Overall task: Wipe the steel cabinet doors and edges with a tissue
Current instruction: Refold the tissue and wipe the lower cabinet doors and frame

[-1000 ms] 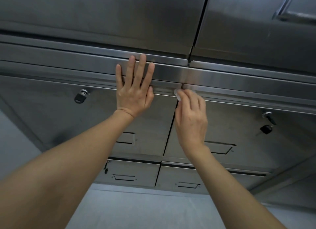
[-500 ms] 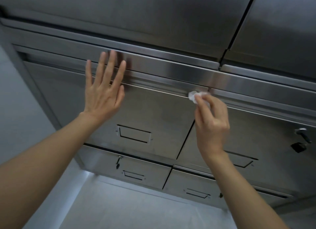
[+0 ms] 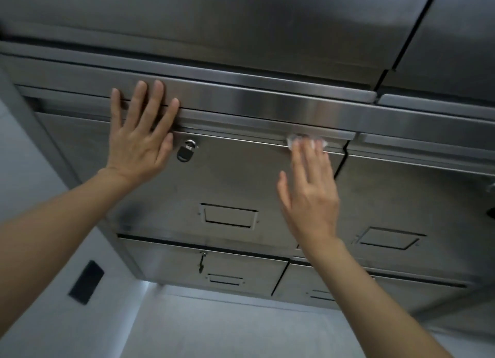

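We count six steel cabinet doors [image 3: 241, 181], in three rows of two, and four label frames [image 3: 229, 216] on the lower four (one half hidden by the right forearm). One padlock [image 3: 186, 150] hangs on the middle-left door; any marking on it is too small to read. Our left hand [image 3: 142, 135] lies flat, fingers spread, over that door's top edge. Our right hand [image 3: 310, 191], fingers straight, presses the one tissue [image 3: 292, 141] against the same edge.

1 padlock [image 3: 185, 151] hangs above 1 dangling key [image 3: 201, 262] (both small); a black plate [image 3: 86, 282] sits on the pale wall [image 3: 32, 170].
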